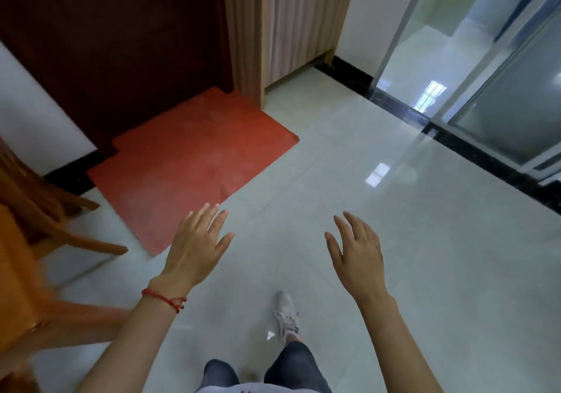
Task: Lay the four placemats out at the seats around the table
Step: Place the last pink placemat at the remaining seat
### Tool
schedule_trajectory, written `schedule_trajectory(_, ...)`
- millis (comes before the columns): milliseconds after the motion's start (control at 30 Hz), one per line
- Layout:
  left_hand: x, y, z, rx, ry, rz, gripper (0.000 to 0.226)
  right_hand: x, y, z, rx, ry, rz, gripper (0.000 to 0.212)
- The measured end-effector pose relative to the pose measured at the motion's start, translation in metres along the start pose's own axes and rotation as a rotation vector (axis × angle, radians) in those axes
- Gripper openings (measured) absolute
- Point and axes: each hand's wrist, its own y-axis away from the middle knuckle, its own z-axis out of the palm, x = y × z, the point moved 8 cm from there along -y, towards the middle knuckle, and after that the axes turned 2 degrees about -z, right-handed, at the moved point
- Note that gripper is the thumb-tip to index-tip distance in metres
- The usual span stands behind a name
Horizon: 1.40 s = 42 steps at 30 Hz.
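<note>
**A:** Nearest to us, what are the hands doing?

**B:** Both are held out over the floor, palms down. The left hand (197, 242), with a red string bracelet (165, 300) at the wrist, has its fingers straight and spread, and it holds nothing. The right hand (356, 248) is just as empty, fingers loosely extended, touching nothing.

**A:** So which step is this?

**B:** I judge it a walking step between placements or a trip to fetch mats. One shoe (285, 313) is forward on the pale tiled floor (394, 240), and no placemat is in either hand.

**A:** Where are the placemats, then?

**B:** None shows here, and neither does the tabletop. Only a wooden chair (33, 225), blurred, stands at the left edge.

**A:** And further off?

**B:** A red floor mat (188, 161) lies before a dark door (121, 43), with a glass sliding door (501, 104) at far right.

**A:** The next move?

**B:** Probably turning back toward the table to find the mats.
</note>
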Motion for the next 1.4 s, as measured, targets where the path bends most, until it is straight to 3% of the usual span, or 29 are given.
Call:
schedule_trajectory(333,-0.048,-0.072,-0.024,0.087,-0.009,-0.351,0.071,-0.043,-0.173,0.04,-0.04,-0.079,-0.411,0.044)
schedule_trajectory(700,-0.126,-0.09,-0.042,0.116,0.007,-0.615,0.072,-0.142,-0.262,0.091,-0.11,-0.187,-0.706,0.052)
schedule_trajectory(933,-0.204,-0.132,-0.054,0.118,0.025,-0.682,0.072,-0.204,-0.331,0.125,-0.093,-0.222,-0.751,0.053)
schedule_trajectory(1133,-0.284,-0.18,-0.078,0.115,0.033,-0.693,0.075,-0.283,-0.394,0.149,-0.09,-0.235,-0.787,0.038)
schedule_trajectory(1400,-0.379,-0.229,-0.122,0.169,-0.035,-0.759,0.076,-0.384,-0.47,0.179,-0.114,-0.216,-0.847,0.046)
